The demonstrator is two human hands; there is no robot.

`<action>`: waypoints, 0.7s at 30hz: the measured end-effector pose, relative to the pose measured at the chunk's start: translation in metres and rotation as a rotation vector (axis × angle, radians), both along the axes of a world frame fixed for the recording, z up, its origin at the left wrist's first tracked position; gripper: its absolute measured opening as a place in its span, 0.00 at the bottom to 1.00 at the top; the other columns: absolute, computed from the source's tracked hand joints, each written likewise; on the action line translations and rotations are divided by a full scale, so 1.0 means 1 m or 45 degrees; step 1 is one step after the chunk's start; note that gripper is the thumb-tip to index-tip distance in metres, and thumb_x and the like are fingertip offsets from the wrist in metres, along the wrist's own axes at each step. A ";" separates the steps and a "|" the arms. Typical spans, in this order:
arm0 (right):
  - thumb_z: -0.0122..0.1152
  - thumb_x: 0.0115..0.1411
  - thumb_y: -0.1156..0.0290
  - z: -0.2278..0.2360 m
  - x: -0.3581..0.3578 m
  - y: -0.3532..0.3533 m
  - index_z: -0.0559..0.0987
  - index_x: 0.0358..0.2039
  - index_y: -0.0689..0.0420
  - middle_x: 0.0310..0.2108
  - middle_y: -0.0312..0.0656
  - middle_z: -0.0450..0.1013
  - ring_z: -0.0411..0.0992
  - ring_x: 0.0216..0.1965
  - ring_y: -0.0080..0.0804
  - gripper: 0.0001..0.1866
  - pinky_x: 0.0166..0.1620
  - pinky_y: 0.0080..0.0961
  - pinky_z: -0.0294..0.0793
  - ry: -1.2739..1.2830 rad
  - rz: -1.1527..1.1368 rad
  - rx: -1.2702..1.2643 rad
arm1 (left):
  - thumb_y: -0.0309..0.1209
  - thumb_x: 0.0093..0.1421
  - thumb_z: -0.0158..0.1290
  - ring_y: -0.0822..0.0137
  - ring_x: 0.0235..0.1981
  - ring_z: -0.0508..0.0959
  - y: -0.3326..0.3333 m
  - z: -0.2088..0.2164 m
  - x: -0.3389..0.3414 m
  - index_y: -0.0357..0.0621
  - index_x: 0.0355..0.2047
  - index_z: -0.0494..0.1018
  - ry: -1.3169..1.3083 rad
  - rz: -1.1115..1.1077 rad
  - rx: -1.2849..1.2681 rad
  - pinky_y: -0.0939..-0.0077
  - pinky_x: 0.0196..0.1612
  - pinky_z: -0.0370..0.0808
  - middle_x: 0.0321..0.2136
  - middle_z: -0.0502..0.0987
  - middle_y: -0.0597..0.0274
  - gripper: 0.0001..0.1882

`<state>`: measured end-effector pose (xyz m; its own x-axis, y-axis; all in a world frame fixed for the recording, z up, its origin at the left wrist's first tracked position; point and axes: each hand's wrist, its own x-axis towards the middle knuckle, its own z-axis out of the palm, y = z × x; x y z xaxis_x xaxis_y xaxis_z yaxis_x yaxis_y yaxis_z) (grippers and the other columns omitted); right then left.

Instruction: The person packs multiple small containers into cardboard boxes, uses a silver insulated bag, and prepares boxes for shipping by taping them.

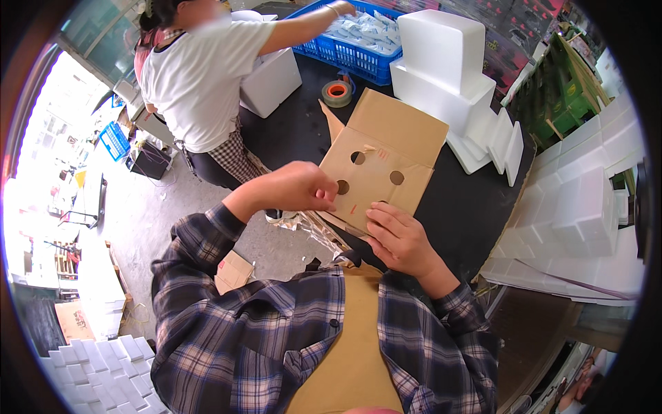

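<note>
Brown cardboard box (365, 176), pierced with round holes, is set at the near edge of the black table (455, 214). Its near edge is pinched between the fingers and thumb of the right hand (398, 238). At its left side, the left hand (298, 187) is held with fingers curled together; whether anything is pinched cannot be told. Along the table's far edge, a blue crate (358, 59) and white foam boxes (441, 52) are placed.

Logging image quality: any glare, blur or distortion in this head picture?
Head view: the bright opening at left washes out; foam boxes at right bow near the black rim; a soft blur covers part of the co-worker's head; the cardboard box looks fairly sharp.
</note>
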<state>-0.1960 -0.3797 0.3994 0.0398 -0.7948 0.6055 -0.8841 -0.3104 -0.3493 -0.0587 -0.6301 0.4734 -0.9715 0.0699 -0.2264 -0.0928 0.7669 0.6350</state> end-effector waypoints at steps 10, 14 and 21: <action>0.69 0.52 0.69 -0.015 -0.015 0.002 0.81 0.33 0.60 0.42 0.42 0.76 0.75 0.49 0.39 0.11 0.61 0.42 0.71 -0.030 0.152 0.048 | 0.33 0.53 0.60 0.50 0.31 0.82 0.016 -0.027 -0.046 0.42 0.27 0.81 -0.432 -0.260 -0.540 0.60 0.35 0.78 0.25 0.81 0.53 0.08; 0.70 0.52 0.62 -0.020 -0.014 -0.007 0.82 0.29 0.58 0.40 0.41 0.77 0.75 0.45 0.36 0.12 0.66 0.46 0.63 0.017 0.101 0.214 | 0.32 0.48 0.62 0.48 0.34 0.83 0.029 -0.080 -0.046 0.45 0.26 0.84 -0.178 -0.183 -0.671 0.58 0.38 0.79 0.28 0.83 0.51 0.06; 0.67 0.54 0.62 -0.031 -0.004 -0.018 0.83 0.29 0.57 0.36 0.40 0.76 0.75 0.43 0.39 0.11 0.63 0.45 0.65 -0.024 -0.118 0.087 | 0.39 0.70 0.54 0.74 0.28 0.75 0.008 -0.051 -0.031 0.34 0.30 0.78 -0.339 0.209 0.476 0.75 0.37 0.74 0.23 0.76 0.65 0.19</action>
